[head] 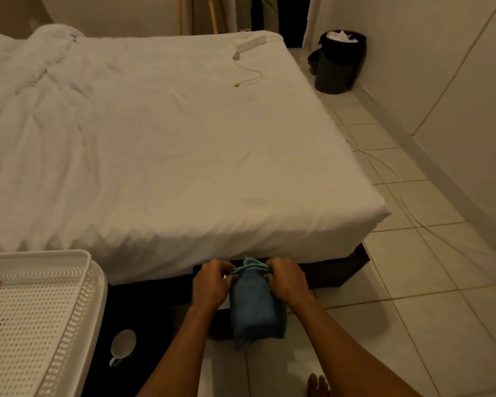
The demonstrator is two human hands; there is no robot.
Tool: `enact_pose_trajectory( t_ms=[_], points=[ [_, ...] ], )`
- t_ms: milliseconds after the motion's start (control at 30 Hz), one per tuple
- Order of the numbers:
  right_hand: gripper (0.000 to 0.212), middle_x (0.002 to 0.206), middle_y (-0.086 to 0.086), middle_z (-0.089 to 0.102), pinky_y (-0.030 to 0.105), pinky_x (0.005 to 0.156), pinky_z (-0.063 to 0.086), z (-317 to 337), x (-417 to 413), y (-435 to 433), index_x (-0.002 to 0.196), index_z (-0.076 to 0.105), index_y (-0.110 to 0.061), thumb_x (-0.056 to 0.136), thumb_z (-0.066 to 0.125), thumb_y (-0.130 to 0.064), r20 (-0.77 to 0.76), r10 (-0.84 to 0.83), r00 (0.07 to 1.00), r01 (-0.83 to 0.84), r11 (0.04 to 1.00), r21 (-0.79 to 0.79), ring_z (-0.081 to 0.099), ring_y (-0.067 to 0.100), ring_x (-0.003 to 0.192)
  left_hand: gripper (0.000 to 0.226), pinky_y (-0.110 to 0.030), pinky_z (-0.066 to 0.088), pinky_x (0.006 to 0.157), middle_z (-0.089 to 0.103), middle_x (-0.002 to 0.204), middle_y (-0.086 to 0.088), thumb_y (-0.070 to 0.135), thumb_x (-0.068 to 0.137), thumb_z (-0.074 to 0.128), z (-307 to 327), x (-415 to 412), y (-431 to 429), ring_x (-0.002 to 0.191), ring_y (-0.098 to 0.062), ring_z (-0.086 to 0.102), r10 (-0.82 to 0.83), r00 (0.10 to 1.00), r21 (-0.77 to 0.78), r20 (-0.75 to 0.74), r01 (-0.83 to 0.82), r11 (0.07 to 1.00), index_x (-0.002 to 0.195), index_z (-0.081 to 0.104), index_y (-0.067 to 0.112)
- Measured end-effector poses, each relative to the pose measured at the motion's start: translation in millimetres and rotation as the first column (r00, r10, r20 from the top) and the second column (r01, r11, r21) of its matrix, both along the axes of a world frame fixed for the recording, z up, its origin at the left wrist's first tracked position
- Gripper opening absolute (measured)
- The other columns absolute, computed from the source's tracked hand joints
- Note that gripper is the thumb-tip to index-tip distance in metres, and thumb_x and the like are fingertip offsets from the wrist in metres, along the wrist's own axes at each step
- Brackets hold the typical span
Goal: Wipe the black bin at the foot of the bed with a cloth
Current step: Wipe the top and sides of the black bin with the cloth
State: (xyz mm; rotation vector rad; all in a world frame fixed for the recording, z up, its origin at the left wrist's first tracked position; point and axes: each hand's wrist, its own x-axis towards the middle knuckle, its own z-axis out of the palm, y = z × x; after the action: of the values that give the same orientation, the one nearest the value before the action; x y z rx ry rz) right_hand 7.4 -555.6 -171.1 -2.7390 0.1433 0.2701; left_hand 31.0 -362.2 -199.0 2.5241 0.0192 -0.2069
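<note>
A folded blue-green cloth (255,305) hangs in front of me at the near edge of the bed. My left hand (212,285) pinches its top left corner and my right hand (287,282) pinches its top right corner. The black bin (337,63) stands far off at the upper right, on the floor beside the far corner of the bed and close to the wall. White crumpled paper fills its top. Both hands are far from the bin.
The white bed (169,144) takes up most of the view, with a white charger and cable (248,53) on it. A white perforated basket (35,319) sits at the lower left, a white mug (122,346) on the dark floor beside it. Thin cables (398,179) run across the tiled floor on the right.
</note>
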Motion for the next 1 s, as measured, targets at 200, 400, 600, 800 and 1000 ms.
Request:
enact_pose_trajectory(
  t_ms=[200,400,600,800,1000],
  points=[
    [0.06,0.143,0.017,0.049,0.047,0.106,0.041,-38.8,-36.6,22.9,0.142,0.046,-0.014,0.088,0.061,-0.037,0.244,0.065,0.967,-0.054,0.997,-0.054,0.047,0.036,0.131,0.056,-0.033,0.028,0.115,0.042,0.15,-0.008,0.039,0.099,0.025,-20.4,-34.6,14.9,0.14,-0.022,0.037,-0.098,0.962,0.113,0.254,0.071,0.991,0.147,0.039,0.015],
    [0.066,0.163,0.001,-0.013,0.034,0.119,-0.016,-77.4,-61.6,43.5,0.155,-0.004,-0.031,0.1,0.02,-0.057,0.199,0.149,0.969,-0.158,0.987,0.027,-0.014,0.021,0.15,0.065,-0.027,-0.007,0.12,0.001,0.162,-0.002,0.046,0.099,0.004,-59.3,-55.9,24.1,0.15,-0.016,-0.004,-0.22,0.956,0.23,0.196,0.173,0.958,0.154,0.008,0.012],
    [0.065,0.162,-0.001,-0.02,0.035,0.119,-0.014,-87.8,-55.7,51.3,0.154,-0.008,-0.029,0.099,0.011,-0.056,0.195,0.136,0.971,-0.147,0.988,0.042,-0.02,0.016,0.148,0.06,-0.019,-0.01,0.119,-0.001,0.162,0.001,0.04,0.099,0.01,-69.0,-57.7,24.4,0.148,-0.007,-0.012,-0.225,0.953,0.182,0.202,0.189,0.965,0.153,0.004,0.013],
    [0.064,0.164,-0.001,-0.011,0.037,0.121,-0.008,-94.8,-57.9,50.7,0.156,-0.002,-0.03,0.1,0.02,-0.053,0.252,0.123,0.96,-0.139,0.989,0.047,-0.014,0.016,0.15,0.059,-0.023,-0.003,0.12,-0.003,0.162,0.004,0.039,0.099,0.012,-73.3,-60.0,23.9,0.15,-0.009,-0.005,-0.224,0.946,0.2,0.232,0.179,0.963,0.153,0.0,0.019],
    [0.063,0.163,-0.004,-0.015,0.041,0.121,-0.006,-95.1,-58.1,50.2,0.153,-0.007,-0.04,0.099,0.022,-0.053,0.25,0.127,0.96,-0.143,0.989,0.046,-0.017,0.019,0.149,0.061,-0.032,0.009,0.12,0.003,0.163,0.0,0.037,0.099,0.018,-76.6,-59.2,25.7,0.151,-0.014,0.001,-0.243,0.93,0.263,0.274,0.171,0.95,0.155,0.008,0.017]
  ],
)
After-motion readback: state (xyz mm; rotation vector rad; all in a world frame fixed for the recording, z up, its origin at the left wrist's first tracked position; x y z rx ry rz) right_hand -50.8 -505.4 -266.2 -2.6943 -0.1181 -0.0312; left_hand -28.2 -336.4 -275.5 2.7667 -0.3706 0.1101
